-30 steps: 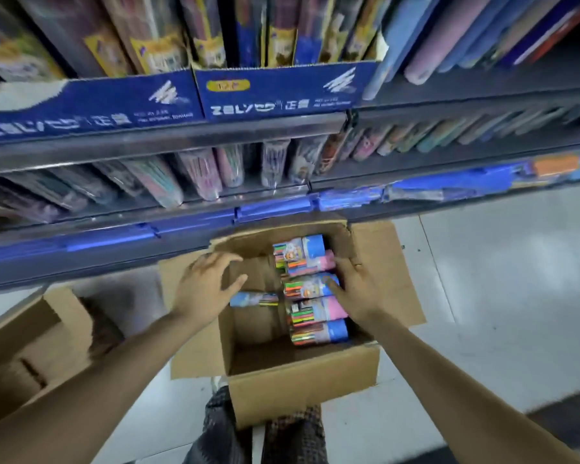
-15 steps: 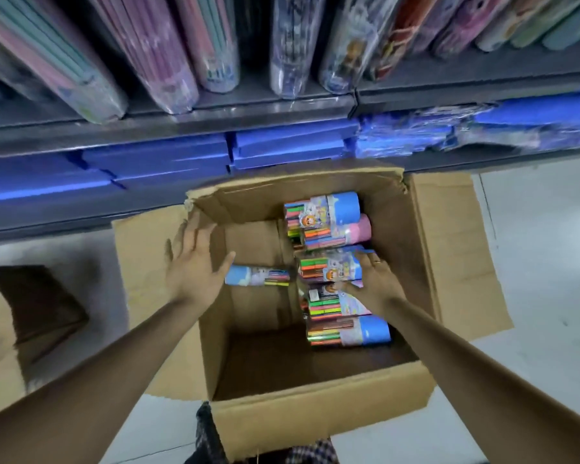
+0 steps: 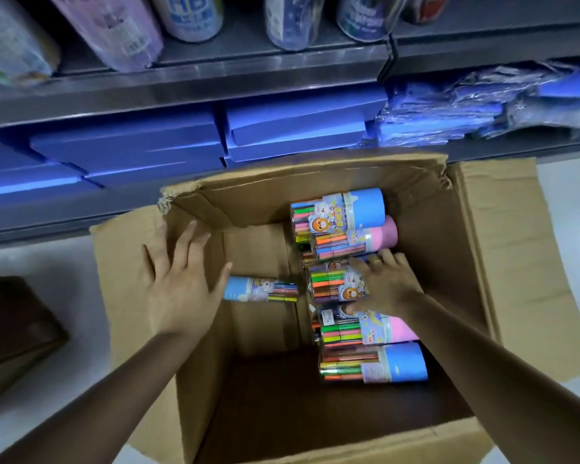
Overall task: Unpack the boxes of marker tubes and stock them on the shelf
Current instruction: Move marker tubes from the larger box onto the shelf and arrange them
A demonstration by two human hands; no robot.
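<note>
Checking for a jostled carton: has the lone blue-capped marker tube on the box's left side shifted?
No. The lone blue-capped marker tube lies where it did, beside the left hand, left of the stacked tubes.

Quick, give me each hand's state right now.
Left hand: open, fingers spread over the box flap.
Right hand: gripping a marker tube.

Dim, cool bluish light. Deep shadow inside cardboard box (image 3: 315, 396) bottom. Motion blur on shelf (image 3: 215, 82) stock above box. Wide-angle bending at frame edges.
</note>
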